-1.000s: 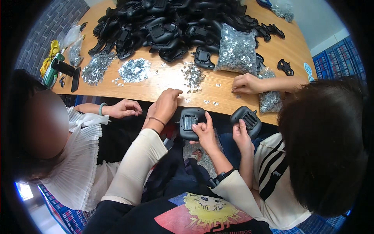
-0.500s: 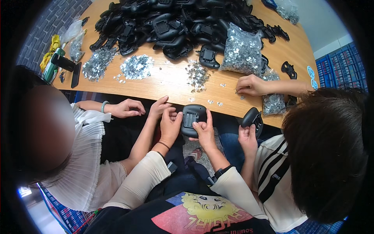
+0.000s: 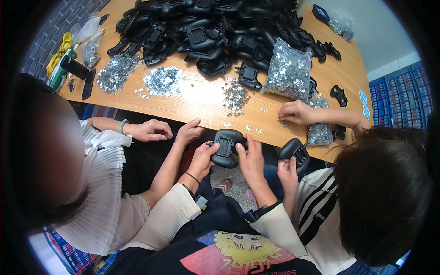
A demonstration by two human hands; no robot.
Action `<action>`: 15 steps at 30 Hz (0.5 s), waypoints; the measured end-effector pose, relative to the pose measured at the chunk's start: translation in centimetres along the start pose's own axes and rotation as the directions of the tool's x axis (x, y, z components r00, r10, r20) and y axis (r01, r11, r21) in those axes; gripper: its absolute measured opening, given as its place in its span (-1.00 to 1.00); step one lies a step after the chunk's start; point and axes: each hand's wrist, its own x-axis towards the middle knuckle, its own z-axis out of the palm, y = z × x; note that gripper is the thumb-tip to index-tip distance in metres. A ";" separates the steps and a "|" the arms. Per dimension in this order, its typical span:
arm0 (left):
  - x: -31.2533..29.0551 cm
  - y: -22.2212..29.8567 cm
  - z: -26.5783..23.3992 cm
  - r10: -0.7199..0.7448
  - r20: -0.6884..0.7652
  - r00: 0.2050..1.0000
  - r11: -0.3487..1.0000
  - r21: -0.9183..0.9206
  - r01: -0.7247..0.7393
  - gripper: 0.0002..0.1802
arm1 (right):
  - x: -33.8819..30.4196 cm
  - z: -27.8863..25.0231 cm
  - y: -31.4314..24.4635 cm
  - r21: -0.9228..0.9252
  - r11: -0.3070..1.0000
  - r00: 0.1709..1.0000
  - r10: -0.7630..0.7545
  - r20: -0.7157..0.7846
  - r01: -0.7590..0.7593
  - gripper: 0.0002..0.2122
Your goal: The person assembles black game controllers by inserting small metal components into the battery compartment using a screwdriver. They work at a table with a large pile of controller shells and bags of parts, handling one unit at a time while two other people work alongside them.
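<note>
A black game controller shell (image 3: 225,145) is gripped at its left side by my left hand (image 3: 200,160), the thumb lying on its back. That back faces up, showing a rectangular battery compartment. At the shell's right edge is my right hand (image 3: 252,158), its fingers stretched out and its thumb close to the edge. Whether the thumb touches the shell, I cannot tell. Just beyond, on the table's front part, lie a few small metal clips (image 3: 249,128).
Black controller shells (image 3: 201,34) are heaped across the wooden table (image 3: 197,98). Metal pieces lie in piles (image 3: 163,81) and a clear bag (image 3: 288,68). At left rest a co-worker's hands (image 3: 153,130); at right, another co-worker's hand (image 3: 287,168) holds a shell (image 3: 294,153).
My right hand has come off the shell's back to its right edge, fingers extended. My left thumb has moved onto the shell. The shell sits slightly lower in view.
</note>
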 end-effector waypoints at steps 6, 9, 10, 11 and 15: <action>-0.2 -0.2 0.6 0.012 -0.062 0.998 1.000 0.008 -0.012 -0.88 | 7.9 0.4 -1.2 -0.240 0.913 0.937 -0.348 -0.039 0.329 -0.91; -0.1 -0.3 0.5 0.025 -0.081 0.996 0.999 0.027 -0.023 -0.89 | 10.0 1.9 -1.2 -0.269 0.863 0.899 -0.437 0.029 0.429 -0.92; -0.1 -0.4 0.4 0.031 -0.086 0.996 0.999 0.018 -0.029 -0.90 | 10.3 2.2 -1.3 -0.295 0.847 0.894 -0.443 0.066 0.442 -0.92; -0.1 -0.5 0.4 0.032 -0.085 0.996 0.999 0.005 -0.032 -0.90 | 10.5 2.5 -1.4 -0.321 0.830 0.888 -0.448 0.103 0.456 -0.93; -0.1 -0.4 0.4 0.026 -0.082 0.996 1.000 -0.008 -0.027 -0.90 | 11.5 3.5 -1.3 -0.413 0.775 0.878 -0.434 0.203 0.478 -0.94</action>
